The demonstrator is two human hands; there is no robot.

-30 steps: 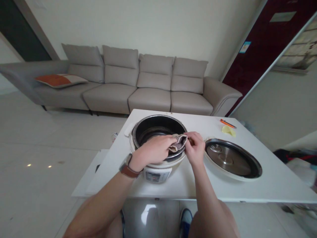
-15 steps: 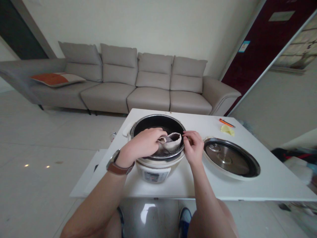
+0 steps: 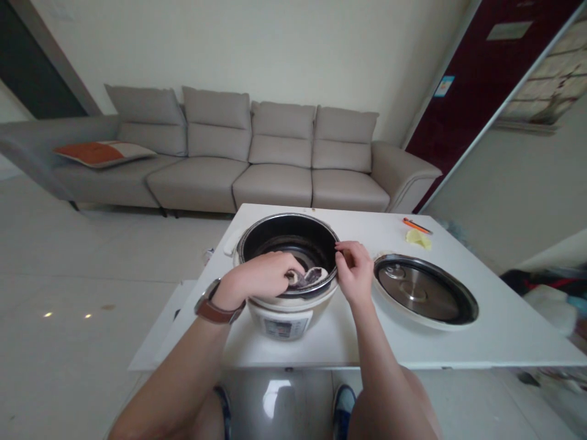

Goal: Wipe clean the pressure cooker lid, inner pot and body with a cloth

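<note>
A white rice cooker [image 3: 280, 324] stands lidless on the table, its dark inner pot [image 3: 316, 235] in place. Inside the pot, near its front wall, my left hand [image 3: 270, 273] is closed on a bunched grey-and-white cloth [image 3: 310, 278]; its fingertips are partly hidden by the folds. My right hand [image 3: 355, 269] pinches the pot's right rim between thumb and fingers. To the right lies the cooker's round lid [image 3: 424, 293], its metal inner face up, apart from both hands.
On the white table [image 3: 499, 330], an orange utility knife [image 3: 416, 226] and a crumpled yellow piece [image 3: 418, 239] lie at the back right. A grey sofa [image 3: 275, 180] with an orange-and-white cushion [image 3: 103, 153] stands beyond the table.
My left hand has moved the cloth a little toward the pot's front wall and lower, showing more of the pot's bottom. My right hand stays at the rim. The view has shifted slightly.
</note>
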